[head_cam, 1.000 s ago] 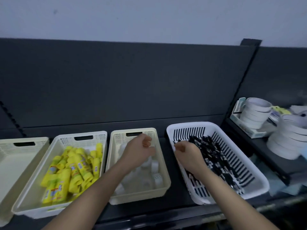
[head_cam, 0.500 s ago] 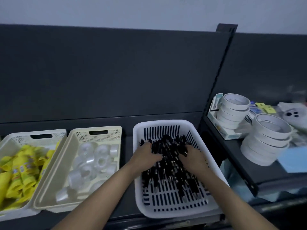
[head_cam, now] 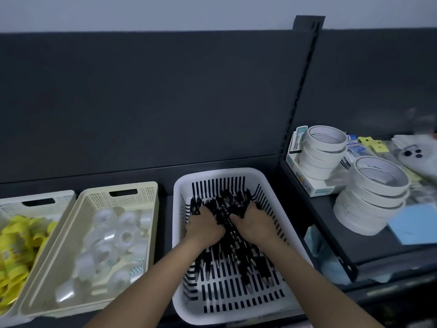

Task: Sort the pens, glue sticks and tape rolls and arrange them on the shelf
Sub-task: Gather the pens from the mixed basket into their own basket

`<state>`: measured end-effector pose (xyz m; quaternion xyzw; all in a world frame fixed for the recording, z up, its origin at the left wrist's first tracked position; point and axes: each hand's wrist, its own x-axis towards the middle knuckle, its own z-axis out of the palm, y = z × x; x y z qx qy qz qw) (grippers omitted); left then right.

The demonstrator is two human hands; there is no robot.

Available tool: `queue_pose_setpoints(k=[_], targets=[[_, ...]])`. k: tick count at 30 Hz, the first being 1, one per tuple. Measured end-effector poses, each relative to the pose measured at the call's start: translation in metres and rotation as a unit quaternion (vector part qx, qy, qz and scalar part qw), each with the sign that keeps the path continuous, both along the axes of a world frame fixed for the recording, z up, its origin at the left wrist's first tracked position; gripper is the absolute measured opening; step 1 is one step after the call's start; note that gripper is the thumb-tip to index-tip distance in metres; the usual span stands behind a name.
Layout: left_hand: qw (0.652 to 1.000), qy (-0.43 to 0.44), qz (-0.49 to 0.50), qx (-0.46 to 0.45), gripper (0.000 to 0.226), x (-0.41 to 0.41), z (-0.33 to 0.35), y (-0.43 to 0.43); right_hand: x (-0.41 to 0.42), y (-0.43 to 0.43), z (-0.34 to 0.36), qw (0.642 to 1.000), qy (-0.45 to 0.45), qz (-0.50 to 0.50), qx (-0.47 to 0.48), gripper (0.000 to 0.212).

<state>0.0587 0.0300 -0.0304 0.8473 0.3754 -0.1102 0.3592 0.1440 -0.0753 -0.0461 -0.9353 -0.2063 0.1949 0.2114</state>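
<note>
A pile of black pens (head_cam: 236, 252) lies in the white slotted basket (head_cam: 212, 172) on the dark shelf. Both my hands are palm-down in that pile. My left hand (head_cam: 204, 224) grips a bunch of pens on the pile's left side, and my right hand (head_cam: 254, 221) grips a bunch on its right; the fingertips of both are buried among the pens. Left of this basket, a cream basket (head_cam: 123, 185) holds several clear tape rolls (head_cam: 123, 235). At the far left, yellow glue sticks (head_cam: 16, 240) fill another white basket (head_cam: 35, 196).
The neighbouring shelf on the right carries two stacks of large white tape rolls (head_cam: 324, 150) (head_cam: 373, 192), a small box (head_cam: 314, 188), blue paper (head_cam: 416, 228) and assorted packets. A slotted upright (head_cam: 300, 91) divides the two shelf bays. The dark back panel rises behind the baskets.
My left hand left the cream tape basket and joined the right hand in the pen basket. Both hands have dug into the pile, and the view has shifted to the right.
</note>
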Motion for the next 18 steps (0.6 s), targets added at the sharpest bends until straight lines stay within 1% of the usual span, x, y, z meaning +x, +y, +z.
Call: queue_pose_setpoints(k=[4,6,9,11,14,15,16,18], targets=[[0.997,0.027,-0.032,0.059,0.067,0.004,-0.002,0.007,0.001,0.001,-0.004,0.996,-0.055,0.000,-0.063,0.066],[0.996,0.039,-0.050,0.070,0.074,0.006,-0.004,0.008,0.004,0.002,-0.002,0.996,-0.054,0.007,-0.071,0.058],[0.994,0.063,-0.048,0.078,0.089,0.011,-0.006,0.003,0.007,0.003,0.004,0.999,-0.006,-0.002,-0.046,0.052],[0.995,0.065,-0.037,0.072,0.097,0.016,-0.007,0.000,0.006,0.003,0.003,1.000,0.021,-0.005,-0.023,0.051],[0.995,0.062,-0.019,0.082,0.107,0.017,-0.008,0.006,0.004,0.000,-0.001,0.999,0.034,-0.022,0.013,0.052],[0.995,0.054,-0.013,0.081,0.107,0.017,-0.008,0.009,0.004,-0.002,-0.002,0.998,0.039,-0.031,0.033,0.052],[0.997,0.037,-0.003,0.073,0.102,0.016,-0.009,0.011,0.004,-0.003,-0.002,0.997,0.045,-0.040,0.057,0.052],[0.999,-0.004,0.022,0.046,0.080,0.015,-0.010,0.012,0.003,-0.004,-0.001,0.992,0.053,-0.059,0.095,0.055]])
